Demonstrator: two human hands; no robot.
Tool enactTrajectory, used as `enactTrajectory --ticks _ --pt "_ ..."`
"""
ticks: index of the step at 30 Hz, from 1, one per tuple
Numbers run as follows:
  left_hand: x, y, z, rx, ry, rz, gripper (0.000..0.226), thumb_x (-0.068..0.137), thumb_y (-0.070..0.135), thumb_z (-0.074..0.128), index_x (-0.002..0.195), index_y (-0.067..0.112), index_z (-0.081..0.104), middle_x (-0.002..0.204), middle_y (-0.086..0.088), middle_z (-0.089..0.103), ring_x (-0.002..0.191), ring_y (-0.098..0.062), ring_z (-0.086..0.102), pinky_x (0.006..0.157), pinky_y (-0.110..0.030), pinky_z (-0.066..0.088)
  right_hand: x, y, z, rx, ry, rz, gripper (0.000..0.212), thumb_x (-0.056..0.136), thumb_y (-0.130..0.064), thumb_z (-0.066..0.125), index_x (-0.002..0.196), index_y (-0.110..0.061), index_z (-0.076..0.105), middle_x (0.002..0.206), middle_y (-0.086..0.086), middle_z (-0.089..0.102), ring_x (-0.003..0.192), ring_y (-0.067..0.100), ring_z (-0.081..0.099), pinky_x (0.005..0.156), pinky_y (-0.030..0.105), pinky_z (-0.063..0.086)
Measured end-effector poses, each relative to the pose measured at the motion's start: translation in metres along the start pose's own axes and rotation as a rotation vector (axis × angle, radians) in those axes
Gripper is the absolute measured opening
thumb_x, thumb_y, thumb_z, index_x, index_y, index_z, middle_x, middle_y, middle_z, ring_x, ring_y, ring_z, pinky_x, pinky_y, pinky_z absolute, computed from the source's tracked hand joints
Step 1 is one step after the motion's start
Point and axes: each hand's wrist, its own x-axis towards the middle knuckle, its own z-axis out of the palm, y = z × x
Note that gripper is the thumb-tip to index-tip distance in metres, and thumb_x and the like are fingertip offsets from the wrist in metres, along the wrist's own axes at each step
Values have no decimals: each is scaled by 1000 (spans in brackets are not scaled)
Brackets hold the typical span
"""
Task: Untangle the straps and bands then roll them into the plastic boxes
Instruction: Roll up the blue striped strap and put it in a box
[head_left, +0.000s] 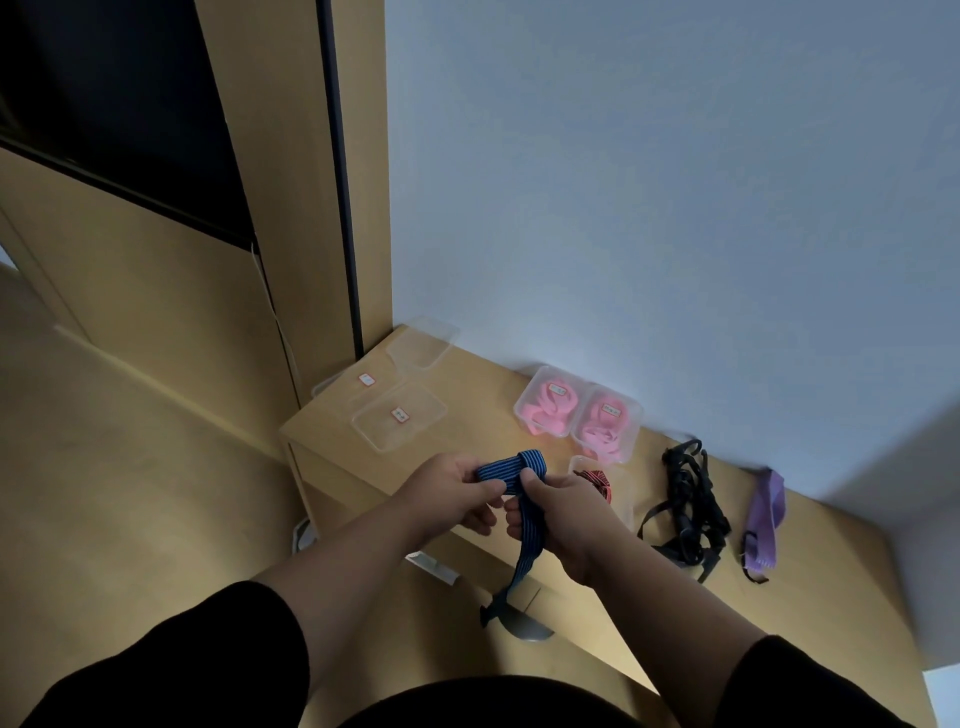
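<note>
Blue striped strap (511, 470) held at frame centre, above the near edge of the table (467, 374). Left hand (447, 491) fingers curled round one end; right hand (558, 512) pinches the looped part, loose tail hanging down past the table edge. Right of centre: two plastic boxes (576, 413) with pink bands, one box with a red band (597, 480), black strap tangle (691, 499), purple band (763, 519). Empty clear boxes (400, 415) upper left of the hands.
</note>
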Motion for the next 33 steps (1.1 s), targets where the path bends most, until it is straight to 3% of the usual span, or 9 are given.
enactTrajectory --ticks 6,10,13,16,20,23,27,30,33 --pt "7 -4 -7 341 164 160 27 95 13 59 118 22 70 88 0 70 78 -16 69 73 -25 57 3 -1 3 -124 4 100 42 98 -39 62 106 1 67 83 14 68 72 24 67 71 34 61" --pt "10 -9 -4 604 229 359 28 95 17 58 120 22 69 97 0 63 82 -16 61 79 -35 53 5 -2 9 -13 40 162 66 95 -61 55 109 3 64 80 15 66 71 26 66 76 41 62" --pt "11 -15 1 648 256 448 33 96 15 58 127 19 66 108 1 61 94 -11 58 82 -20 45 7 -1 12 81 68 133 58 99 -54 53 109 3 63 79 16 65 70 27 64 78 42 61" --pt "7 -18 -2 518 197 394 31 95 22 62 125 22 66 110 5 60 97 -4 60 83 -15 46 9 -1 11 177 25 39 38 104 -33 52 107 3 66 76 13 64 68 23 61 78 39 59" --pt "-1 -8 -1 -179 84 -88 25 102 37 51 115 18 60 95 -11 70 80 -23 70 70 -31 59 7 0 12 32 -12 -105 27 106 -21 50 107 0 67 83 14 68 75 22 65 80 36 60" --pt "-1 -10 -5 -184 21 -123 30 103 34 49 104 9 66 80 -11 67 66 -23 62 64 -37 56 3 1 15 -62 -27 -130 30 106 -23 49 105 -1 69 85 14 73 77 22 68 84 39 59" --pt "0 -8 -7 -207 56 -95 24 102 26 52 104 7 66 72 -8 63 63 -19 59 66 -37 54 0 3 17 -51 -11 -75 38 107 -31 46 103 -2 71 89 13 76 79 23 67 85 41 59" --pt "-3 -5 -1 -242 47 -104 23 103 25 50 106 9 66 72 -7 61 60 -17 56 63 -35 52 -4 3 21 2 5 -60 41 107 -38 41 108 -5 66 84 11 70 75 23 62 79 37 56" --pt "-8 -2 5 -419 -27 -154 24 104 26 49 99 8 64 68 -5 54 56 -14 49 55 -30 49 -8 2 21 -68 -22 -113 48 107 -46 36 102 -6 60 81 9 61 71 21 55 70 34 49"
